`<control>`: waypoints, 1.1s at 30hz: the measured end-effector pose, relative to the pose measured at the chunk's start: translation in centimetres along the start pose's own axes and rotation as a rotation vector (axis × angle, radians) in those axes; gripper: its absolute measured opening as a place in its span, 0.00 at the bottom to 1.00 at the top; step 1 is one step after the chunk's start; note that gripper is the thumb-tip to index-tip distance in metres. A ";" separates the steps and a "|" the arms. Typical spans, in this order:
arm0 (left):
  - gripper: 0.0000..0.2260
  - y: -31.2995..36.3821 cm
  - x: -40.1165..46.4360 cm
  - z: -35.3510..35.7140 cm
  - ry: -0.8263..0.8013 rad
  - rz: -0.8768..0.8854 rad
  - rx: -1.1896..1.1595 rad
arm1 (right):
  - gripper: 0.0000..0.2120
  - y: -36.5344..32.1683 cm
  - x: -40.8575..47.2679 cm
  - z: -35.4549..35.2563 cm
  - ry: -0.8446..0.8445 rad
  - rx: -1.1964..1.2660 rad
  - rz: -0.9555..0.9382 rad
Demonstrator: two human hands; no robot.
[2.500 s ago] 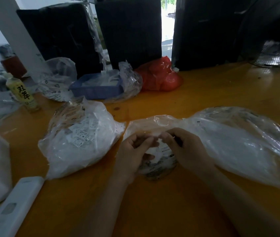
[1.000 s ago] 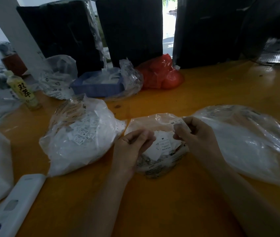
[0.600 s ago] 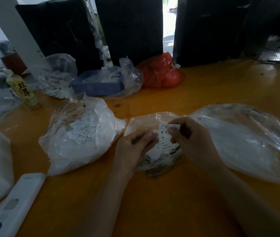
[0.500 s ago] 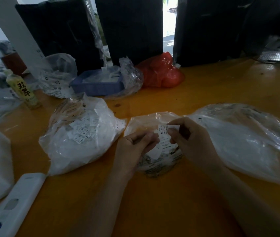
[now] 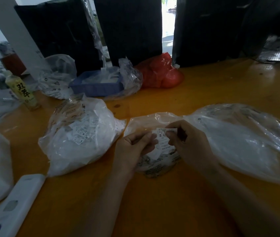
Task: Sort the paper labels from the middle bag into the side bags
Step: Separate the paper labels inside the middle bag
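Fingers (image 5: 170,134) of both hands — pinching label (image 5: 161,134)

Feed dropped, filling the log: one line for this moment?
stage: label check | right hand: pinching XS paper label over middle bag | left hand: fingers curled beside label | side bags: untouched

Premises appear to be a garment packing workshop. An orange worktable (image 5: 212,86) carries clear bags of printed size labels (image 5: 82,132); a blue tray (image 5: 98,84) and wrapped black bales (image 5: 130,28) stand at the far edge.
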State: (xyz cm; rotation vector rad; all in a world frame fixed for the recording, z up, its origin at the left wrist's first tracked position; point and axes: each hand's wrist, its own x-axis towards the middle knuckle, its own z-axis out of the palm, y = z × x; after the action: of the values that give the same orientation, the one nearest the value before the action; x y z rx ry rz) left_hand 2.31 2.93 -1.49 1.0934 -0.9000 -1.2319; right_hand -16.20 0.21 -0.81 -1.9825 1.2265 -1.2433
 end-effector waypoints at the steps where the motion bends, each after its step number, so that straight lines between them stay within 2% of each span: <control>1: 0.12 0.0 0.0 0.0 -0.007 -0.005 -0.006 | 0.06 0.0 0.0 0.0 0.019 0.026 0.002; 6: 0.14 0.0 -0.1 0.0 -0.072 -0.007 0.017 | 0.05 -0.1 0.1 -0.1 0.046 0.069 0.025; 9: 0.12 0.0 -0.1 0.0 -0.075 -0.014 0.013 | 0.05 0.0 0.1 -0.1 0.040 0.061 0.026; 15: 0.10 -0.1 0.0 -0.1 -0.006 -0.002 0.051 | 0.08 0.3 -0.1 0.3 -0.086 -0.044 0.002; 20: 0.12 -0.3 -0.2 -0.1 -0.002 0.076 0.216 | 0.09 0.2 -0.3 0.7 -0.150 -0.052 -0.023; 24: 0.14 -0.3 -0.3 0.3 0.031 0.096 0.238 | 0.13 0.1 -0.2 0.7 -0.095 0.071 0.091; 28: 0.12 -0.3 -0.3 0.2 0.072 0.070 0.248 | 0.05 0.3 -0.1 0.4 0.005 0.125 0.163; 33: 0.19 -0.2 -0.6 0.3 0.052 0.068 0.308 | 0.05 -0.5 -0.6 0.8 -0.121 0.072 0.065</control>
State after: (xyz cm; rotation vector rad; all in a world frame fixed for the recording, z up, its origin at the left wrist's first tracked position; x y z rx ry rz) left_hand 1.88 3.52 -1.62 1.3203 -1.1027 -1.0246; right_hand -15.39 0.93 -1.04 -1.9213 1.1620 -1.1031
